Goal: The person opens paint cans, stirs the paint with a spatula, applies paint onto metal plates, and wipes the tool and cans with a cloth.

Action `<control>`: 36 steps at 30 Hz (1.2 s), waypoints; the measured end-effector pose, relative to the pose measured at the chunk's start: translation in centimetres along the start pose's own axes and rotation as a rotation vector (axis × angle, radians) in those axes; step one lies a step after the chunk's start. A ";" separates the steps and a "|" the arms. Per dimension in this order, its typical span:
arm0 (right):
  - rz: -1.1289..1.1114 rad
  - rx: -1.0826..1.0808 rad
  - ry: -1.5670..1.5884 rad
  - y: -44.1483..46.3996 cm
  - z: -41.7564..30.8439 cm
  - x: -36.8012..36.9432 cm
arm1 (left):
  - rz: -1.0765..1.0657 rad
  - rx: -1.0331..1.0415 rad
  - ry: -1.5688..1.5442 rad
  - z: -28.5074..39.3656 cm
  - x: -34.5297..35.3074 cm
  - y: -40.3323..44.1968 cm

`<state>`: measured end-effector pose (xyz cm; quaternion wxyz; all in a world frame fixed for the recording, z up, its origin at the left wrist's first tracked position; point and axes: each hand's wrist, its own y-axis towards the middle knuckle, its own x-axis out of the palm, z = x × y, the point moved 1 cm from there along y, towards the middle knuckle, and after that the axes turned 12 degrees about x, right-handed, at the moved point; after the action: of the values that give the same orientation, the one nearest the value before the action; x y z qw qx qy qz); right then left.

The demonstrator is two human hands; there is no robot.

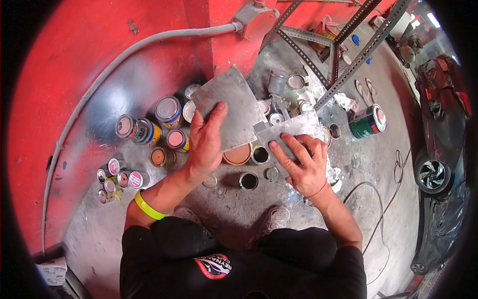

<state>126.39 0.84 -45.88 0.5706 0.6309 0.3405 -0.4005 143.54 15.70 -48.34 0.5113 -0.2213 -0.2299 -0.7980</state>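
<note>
My left hand (206, 142) grips a flat grey metal plate (231, 107) by its lower left edge, thumb on top. My right hand (303, 162) presses over a second, whitish-smeared plate (294, 130), its fingers spread across the surface and its thumb side hidden. The two plates come close together near the middle of the view, where a small grey strip (260, 127) shows between them. Beneath and around them stand open cans, one with brownish-pink contents (237, 154) and one dark inside (248, 181).
Several paint cans (168, 110) stand left by the red wall (124, 55). A green can (368, 121), a perforated metal frame (362, 55) and a cable (381, 209) are at the right. A dark car (440, 129) is farther right. My shoes (278, 218) are below.
</note>
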 end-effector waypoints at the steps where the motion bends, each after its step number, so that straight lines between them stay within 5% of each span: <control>1: -0.005 -0.009 -0.008 -0.3 0.1 -0.1 | 0.008 0.034 0.019 0.1 -0.1 0.1; 36: -0.020 0.036 0.002 -1.8 0.7 -1.0 | 0.049 0.008 -0.008 -0.5 -0.8 0.4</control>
<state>124.28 0.40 -45.80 0.5548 0.6380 0.3403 -0.4115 144.14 15.78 -49.18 0.5308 -0.2281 -0.2297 -0.7833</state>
